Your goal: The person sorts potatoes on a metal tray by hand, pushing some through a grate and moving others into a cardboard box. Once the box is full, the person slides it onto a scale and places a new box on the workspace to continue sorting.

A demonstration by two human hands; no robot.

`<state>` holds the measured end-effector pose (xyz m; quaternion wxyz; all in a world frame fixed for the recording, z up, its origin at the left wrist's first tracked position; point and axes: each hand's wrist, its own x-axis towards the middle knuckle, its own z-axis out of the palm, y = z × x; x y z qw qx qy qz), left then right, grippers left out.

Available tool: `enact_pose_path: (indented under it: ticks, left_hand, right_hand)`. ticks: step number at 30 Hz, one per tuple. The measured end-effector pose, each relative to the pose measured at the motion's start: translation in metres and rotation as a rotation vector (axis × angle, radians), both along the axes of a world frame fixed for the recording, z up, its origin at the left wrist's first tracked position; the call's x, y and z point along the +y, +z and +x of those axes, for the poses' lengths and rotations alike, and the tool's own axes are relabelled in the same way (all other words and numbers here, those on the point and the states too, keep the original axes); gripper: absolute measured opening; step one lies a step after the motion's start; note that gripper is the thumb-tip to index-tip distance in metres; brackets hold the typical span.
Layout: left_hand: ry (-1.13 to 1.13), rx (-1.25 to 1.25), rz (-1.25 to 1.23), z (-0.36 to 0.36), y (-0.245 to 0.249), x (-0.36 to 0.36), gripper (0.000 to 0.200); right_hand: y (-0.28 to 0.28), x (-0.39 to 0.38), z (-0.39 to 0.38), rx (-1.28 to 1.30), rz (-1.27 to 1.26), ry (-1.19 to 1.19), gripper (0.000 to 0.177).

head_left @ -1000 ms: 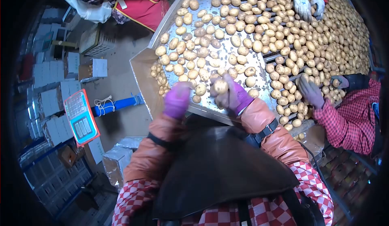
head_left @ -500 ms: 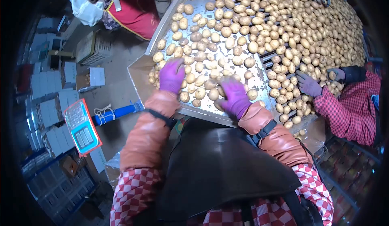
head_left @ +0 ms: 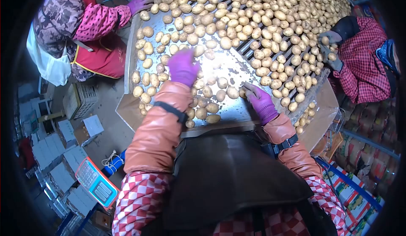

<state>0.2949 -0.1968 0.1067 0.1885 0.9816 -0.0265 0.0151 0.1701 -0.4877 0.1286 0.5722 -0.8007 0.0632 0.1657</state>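
Potatoes [head_left: 222, 82] lie spread over a metal sorting table [head_left: 237, 111] in front of me. My left hand [head_left: 184, 68], in a purple glove, is over the potatoes left of the middle; its fingers are smeared by motion. At the right, my right hand [head_left: 260, 102], gloved in purple with greyed fingertips, has its fingers bent around a potato [head_left: 242, 92] close over the metal. Several potatoes [head_left: 202, 111] are grouped below and right of my left wrist.
Dark slats [head_left: 246, 49] run beneath the heaped potatoes farther back. Cardboard chutes [head_left: 127, 111] flank the table. A co-worker's gloved hand [head_left: 141, 3] rests at the left rim; another person's gloved hands [head_left: 332, 52] are at the right. A scale [head_left: 97, 183] stands at lower left.
The view has shifted, bringing more of the left co-worker into sight. My right hand has moved right, away from my left hand. Fewer potatoes lie on the metal between my hands.
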Motion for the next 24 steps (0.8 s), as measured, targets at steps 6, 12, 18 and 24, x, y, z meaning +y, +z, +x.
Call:
enact_pose_path:
  ticks: [6, 12, 18, 24]
  left_hand:
    - [-0.405, -0.06, -0.02, -0.069, -0.023, 0.044, 0.056]
    - [0.214, 0.014, -0.111, -0.129, -0.001, 0.068, 0.039]
    - [-0.433, -0.145, -0.072, -0.148, 0.0, 0.009, 0.044]
    - [-0.154, 0.021, -0.026, -0.171, -0.016, 0.03, 0.056]
  right_hand:
    - [0.007, -0.032, -0.023, -0.001, -0.045, -0.117, 0.042]
    - [-0.03, -0.02, -0.033, 0.173, -0.472, 0.077, 0.067]
    - [0.01, 0.063, 0.059, 0.053, -0.436, 0.551, 0.043]
    - [-0.001, 0.105, 0.213, -0.291, -0.642, 0.365, 0.037]
